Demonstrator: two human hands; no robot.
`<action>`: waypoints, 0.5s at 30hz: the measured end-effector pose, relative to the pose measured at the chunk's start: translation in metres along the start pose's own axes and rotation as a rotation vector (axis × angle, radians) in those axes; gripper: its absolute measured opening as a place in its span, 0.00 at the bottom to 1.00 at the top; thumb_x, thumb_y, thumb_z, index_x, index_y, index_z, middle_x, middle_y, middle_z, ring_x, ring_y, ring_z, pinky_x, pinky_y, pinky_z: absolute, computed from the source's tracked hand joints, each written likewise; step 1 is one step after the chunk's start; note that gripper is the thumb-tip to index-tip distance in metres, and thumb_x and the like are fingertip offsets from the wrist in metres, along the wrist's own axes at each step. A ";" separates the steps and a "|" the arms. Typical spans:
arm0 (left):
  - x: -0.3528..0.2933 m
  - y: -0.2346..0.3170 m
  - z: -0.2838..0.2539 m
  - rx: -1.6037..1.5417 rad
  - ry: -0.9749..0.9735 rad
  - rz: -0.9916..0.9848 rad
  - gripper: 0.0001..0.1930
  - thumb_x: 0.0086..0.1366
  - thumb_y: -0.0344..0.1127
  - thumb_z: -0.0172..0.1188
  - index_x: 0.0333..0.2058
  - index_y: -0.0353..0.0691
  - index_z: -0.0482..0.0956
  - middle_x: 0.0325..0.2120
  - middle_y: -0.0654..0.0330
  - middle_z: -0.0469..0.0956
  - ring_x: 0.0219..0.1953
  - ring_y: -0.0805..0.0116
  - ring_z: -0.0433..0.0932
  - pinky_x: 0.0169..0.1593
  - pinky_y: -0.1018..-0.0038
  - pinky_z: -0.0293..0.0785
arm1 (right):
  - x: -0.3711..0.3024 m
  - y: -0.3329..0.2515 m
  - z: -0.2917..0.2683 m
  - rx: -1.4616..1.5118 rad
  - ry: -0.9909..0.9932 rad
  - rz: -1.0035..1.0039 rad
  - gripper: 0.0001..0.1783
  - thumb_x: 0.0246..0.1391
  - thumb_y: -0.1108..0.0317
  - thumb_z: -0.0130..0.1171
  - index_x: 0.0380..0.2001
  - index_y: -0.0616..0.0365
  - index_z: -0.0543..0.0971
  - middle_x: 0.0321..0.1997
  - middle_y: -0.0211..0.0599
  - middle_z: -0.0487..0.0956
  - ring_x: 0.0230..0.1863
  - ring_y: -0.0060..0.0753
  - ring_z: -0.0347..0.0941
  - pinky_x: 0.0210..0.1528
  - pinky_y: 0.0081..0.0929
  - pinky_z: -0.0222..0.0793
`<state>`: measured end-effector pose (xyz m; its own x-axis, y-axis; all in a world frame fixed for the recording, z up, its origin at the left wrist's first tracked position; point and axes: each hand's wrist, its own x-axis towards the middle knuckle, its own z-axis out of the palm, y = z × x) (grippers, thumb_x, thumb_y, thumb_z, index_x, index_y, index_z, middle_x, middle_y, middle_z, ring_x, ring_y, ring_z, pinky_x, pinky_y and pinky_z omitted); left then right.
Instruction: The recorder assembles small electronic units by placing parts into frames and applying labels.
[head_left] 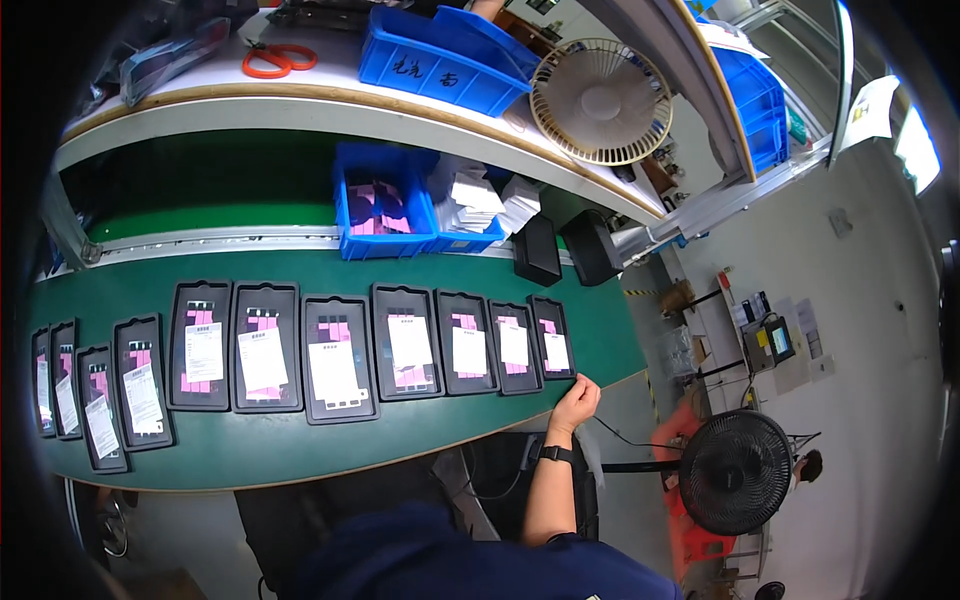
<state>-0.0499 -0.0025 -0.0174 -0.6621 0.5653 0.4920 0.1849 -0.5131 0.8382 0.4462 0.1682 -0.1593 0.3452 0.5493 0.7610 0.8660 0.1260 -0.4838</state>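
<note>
My right hand (577,403), with a dark band on its wrist, is at the table's front edge. Its fingers are curled closed beside the near right corner of the last black tray (570,355) in a row. What they hold, if anything, is hidden. That tray contains pink-and-dark flat pieces (545,326) under a white paper slip (556,353). Several similar black trays (340,412) run leftward, each with pink pieces and a printed slip (410,341) on top. My left hand is out of view.
Behind the row stand a blue bin (390,245) of pink pieces, a blue bin of white stacks (470,205) and black boxes (538,250). The shelf above carries red-handled scissors (268,71), a blue crate (430,75) and a fan (600,100). A black fan (735,472) stands right.
</note>
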 end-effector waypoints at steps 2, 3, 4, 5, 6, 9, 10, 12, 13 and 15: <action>0.000 0.001 -0.002 -0.006 -0.007 0.018 0.25 0.64 0.42 0.47 0.55 0.31 0.61 0.53 0.47 0.65 0.56 0.59 0.65 0.61 0.64 0.58 | -0.002 -0.006 0.000 -0.014 0.005 -0.012 0.10 0.55 0.69 0.48 0.27 0.61 0.77 0.31 0.41 0.76 0.37 0.44 0.70 0.42 0.36 0.66; 0.000 0.002 -0.004 -0.008 -0.010 0.028 0.25 0.64 0.42 0.47 0.54 0.31 0.61 0.53 0.47 0.65 0.56 0.59 0.65 0.61 0.64 0.58 | -0.003 -0.007 0.000 -0.012 -0.001 -0.010 0.10 0.55 0.69 0.48 0.27 0.61 0.77 0.31 0.41 0.76 0.37 0.44 0.70 0.42 0.36 0.66; 0.001 0.002 -0.006 -0.012 -0.012 0.038 0.25 0.64 0.42 0.47 0.54 0.31 0.61 0.53 0.47 0.65 0.56 0.59 0.65 0.61 0.64 0.58 | -0.001 -0.007 -0.001 0.018 0.007 0.001 0.10 0.55 0.70 0.47 0.27 0.61 0.77 0.31 0.41 0.76 0.37 0.44 0.70 0.42 0.36 0.65; 0.002 0.003 -0.010 -0.017 -0.014 0.048 0.25 0.64 0.42 0.47 0.54 0.31 0.61 0.52 0.47 0.66 0.56 0.59 0.65 0.61 0.64 0.58 | 0.000 -0.007 -0.003 0.046 0.015 0.012 0.10 0.55 0.70 0.47 0.28 0.62 0.77 0.31 0.41 0.76 0.37 0.44 0.70 0.42 0.36 0.65; 0.004 0.007 -0.008 0.001 -0.028 0.067 0.25 0.64 0.42 0.47 0.54 0.31 0.61 0.52 0.47 0.66 0.55 0.59 0.65 0.61 0.64 0.58 | -0.002 -0.003 -0.004 0.012 -0.003 0.027 0.10 0.54 0.70 0.48 0.28 0.61 0.77 0.30 0.41 0.76 0.37 0.44 0.70 0.42 0.36 0.65; 0.007 0.012 -0.008 0.001 -0.044 0.107 0.24 0.64 0.42 0.47 0.54 0.31 0.62 0.52 0.47 0.66 0.55 0.59 0.65 0.61 0.64 0.58 | -0.019 -0.003 0.000 0.016 -0.016 0.041 0.10 0.54 0.69 0.48 0.27 0.61 0.77 0.31 0.41 0.76 0.37 0.44 0.70 0.41 0.35 0.66; 0.007 0.012 -0.008 -0.008 -0.046 0.118 0.24 0.64 0.42 0.47 0.53 0.31 0.62 0.52 0.47 0.66 0.55 0.59 0.66 0.61 0.64 0.58 | -0.024 -0.005 0.003 -0.008 -0.006 0.020 0.11 0.55 0.69 0.48 0.28 0.62 0.78 0.30 0.41 0.76 0.36 0.42 0.71 0.40 0.34 0.66; 0.007 0.013 -0.007 -0.020 -0.049 0.141 0.24 0.64 0.43 0.47 0.53 0.31 0.63 0.51 0.47 0.67 0.55 0.59 0.66 0.60 0.64 0.58 | -0.027 -0.010 0.005 -0.005 0.005 0.007 0.11 0.55 0.68 0.48 0.28 0.62 0.78 0.30 0.41 0.77 0.35 0.41 0.72 0.40 0.33 0.67; 0.007 0.013 -0.005 -0.027 -0.052 0.152 0.24 0.64 0.43 0.47 0.53 0.31 0.63 0.51 0.47 0.67 0.55 0.59 0.66 0.60 0.64 0.58 | -0.028 -0.009 0.005 -0.004 0.002 0.007 0.11 0.55 0.68 0.48 0.28 0.62 0.78 0.30 0.41 0.77 0.35 0.41 0.72 0.40 0.33 0.67; 0.007 0.014 -0.003 -0.040 -0.058 0.176 0.24 0.64 0.43 0.47 0.53 0.31 0.63 0.51 0.47 0.67 0.54 0.59 0.66 0.60 0.64 0.59 | -0.029 -0.008 0.003 0.011 -0.006 0.017 0.10 0.54 0.69 0.48 0.27 0.62 0.78 0.30 0.41 0.77 0.36 0.43 0.70 0.41 0.36 0.66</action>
<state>-0.0547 -0.0077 -0.0028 -0.5789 0.5002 0.6439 0.2643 -0.6319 0.7286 0.4283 0.1537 -0.1784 0.3577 0.5564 0.7500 0.8560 0.1256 -0.5015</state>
